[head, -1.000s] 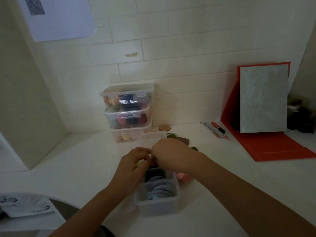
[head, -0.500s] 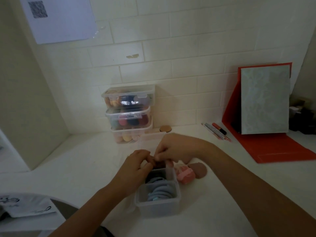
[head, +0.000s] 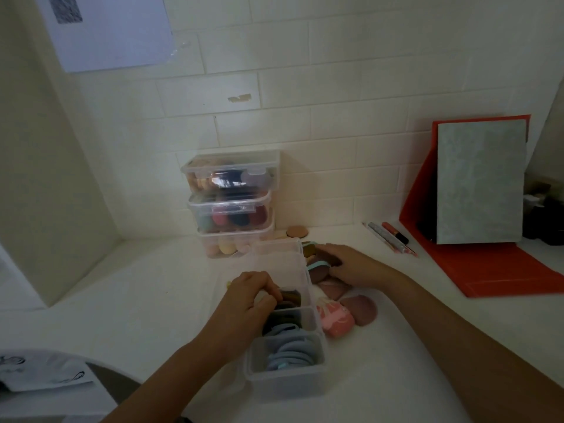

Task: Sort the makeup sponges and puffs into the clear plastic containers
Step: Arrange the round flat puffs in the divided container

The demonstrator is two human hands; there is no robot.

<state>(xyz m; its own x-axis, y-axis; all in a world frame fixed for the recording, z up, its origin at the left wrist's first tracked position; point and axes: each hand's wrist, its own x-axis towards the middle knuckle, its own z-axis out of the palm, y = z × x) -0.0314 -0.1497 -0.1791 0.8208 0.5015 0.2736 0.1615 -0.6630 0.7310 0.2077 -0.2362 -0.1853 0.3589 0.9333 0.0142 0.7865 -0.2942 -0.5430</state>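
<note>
Open container point(head: 283, 383): near centre, light; a careless push could slide it.
Pink puff point(head: 335, 320): loose just right of it; a passing wrist may knock it away.
Left hand point(head: 247, 303): fingers curled on dark puffs point(head: 290, 296) in the far compartment; crammed, they may spring out.
Right hand point(head: 354, 265): clamped on brown puffs point(head: 319, 271) farther right; one may drop.

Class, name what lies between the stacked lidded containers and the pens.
A round tan puff beside the stacked containers; bare counter from there to the pens. Head view.
</note>
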